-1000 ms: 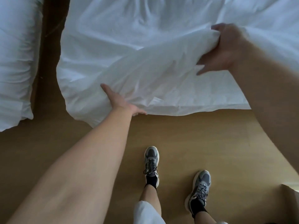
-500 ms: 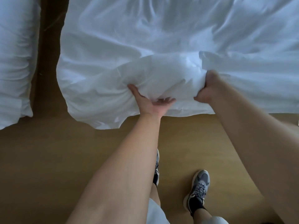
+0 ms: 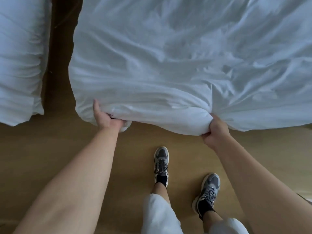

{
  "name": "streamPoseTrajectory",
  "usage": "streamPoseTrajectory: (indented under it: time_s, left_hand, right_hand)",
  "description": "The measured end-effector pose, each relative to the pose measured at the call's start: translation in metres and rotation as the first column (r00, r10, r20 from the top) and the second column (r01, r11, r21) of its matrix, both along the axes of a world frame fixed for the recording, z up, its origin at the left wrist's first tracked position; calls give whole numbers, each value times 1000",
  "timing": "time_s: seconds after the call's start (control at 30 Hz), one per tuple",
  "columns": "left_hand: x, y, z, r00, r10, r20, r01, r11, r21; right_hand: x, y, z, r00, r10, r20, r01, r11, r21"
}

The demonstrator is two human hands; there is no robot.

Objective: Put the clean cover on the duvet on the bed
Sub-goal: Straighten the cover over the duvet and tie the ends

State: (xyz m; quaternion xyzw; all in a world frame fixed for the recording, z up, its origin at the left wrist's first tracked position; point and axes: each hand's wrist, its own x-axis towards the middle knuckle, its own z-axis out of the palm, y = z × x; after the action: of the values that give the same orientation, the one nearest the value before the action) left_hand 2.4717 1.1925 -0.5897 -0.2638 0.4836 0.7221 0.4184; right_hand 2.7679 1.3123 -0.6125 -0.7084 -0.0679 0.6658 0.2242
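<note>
The duvet (image 3: pixel 168 65) lies rumpled over the bed, its near edge hanging above the floor (image 3: pixel 50 149); the left hand (image 3: pixel 105 118) curls under that edge, the right hand (image 3: pixel 214 132) clenches a fistful. It looks soft, bulky and limp, so it's likely best gripped at corners or seams.

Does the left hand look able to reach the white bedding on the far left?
Probably, once freed: the left hand grips the duvet by its edge. Only floor lies between it and the white bedding.

Soft dim daylight, wide-angle edge distortion
</note>
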Motion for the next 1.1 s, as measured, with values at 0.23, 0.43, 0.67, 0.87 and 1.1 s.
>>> streamPoseTrajectory:
  time_s: [0.23, 0.43, 0.67, 0.87, 1.1]
  left_hand:
    - [-19, -50, -23, 940, -320, 116, 341, 894, -290]
    - [22, -31, -28, 945, -312, 98, 327, 909, -259]
    - [17, -44, -39, 980, -188, 70, 200, 884, -421]
    - [19, -51, -44, 993, -108, -47, 71, 868, -492]
    - [243, 51, -5, 786, -440, 434, 465, 884, 54]
  right_hand:
    - [4, -31, -17, 996, -1, 86, 1, 1000, 10]
    - [0, -34, -12, 998, -20, 54, 21, 1000, -4]
    - [-8, -41, -9, 998, 15, 63, -11, 998, -68]
    - [-7, -42, -13, 998, 20, 54, -16, 998, -65]
    - [10, -30, -12, 990, 131, 60, -128, 991, -38]
